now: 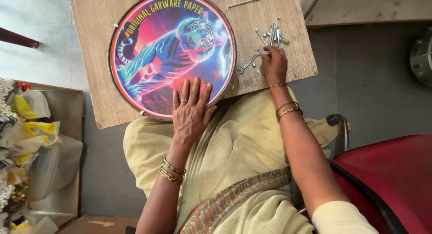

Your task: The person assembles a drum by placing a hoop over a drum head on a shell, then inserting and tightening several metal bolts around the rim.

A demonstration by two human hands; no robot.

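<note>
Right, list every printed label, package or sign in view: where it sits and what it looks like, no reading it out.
Printed drum skin: round, on the brown board under the left hand; blue tiger on pink and purple, yellow lettering arcing along the top.
Plastic bags: far left by a wooden box, clear and yellow, crumpled; any print too small to tell.
No screens or signs.

Drum flat on my board, hardware beside it.

I see the round drum (171,54) lying face up on the wooden board, its metal-rimmed head printed with a blue tiger on pink and purple. To its right I see a small spanner (248,62) lying flat, just beside a loose heap of metal bolts (271,36).
</note>
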